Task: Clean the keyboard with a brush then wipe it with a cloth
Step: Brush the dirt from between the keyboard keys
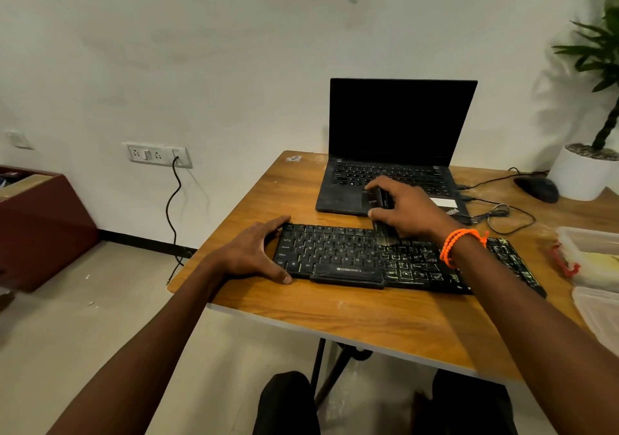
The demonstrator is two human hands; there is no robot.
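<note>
I have one view only, a wide-angle camera on the person's head, looking forward and down over both forearms onto the wooden surface. It sits close above the near edge, with the keyboard about mid-frame and the laptop and white wall beyond. The lens bends the edges, taking in floor at left and the person's knees at the bottom.

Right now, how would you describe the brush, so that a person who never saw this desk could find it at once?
Start at the wooden table and find the open laptop at its far side. In front of it lies a black keyboard, steadied at its end by the left hand. The brush is the dark block that the right hand grips, bristles down on the keys.
</note>
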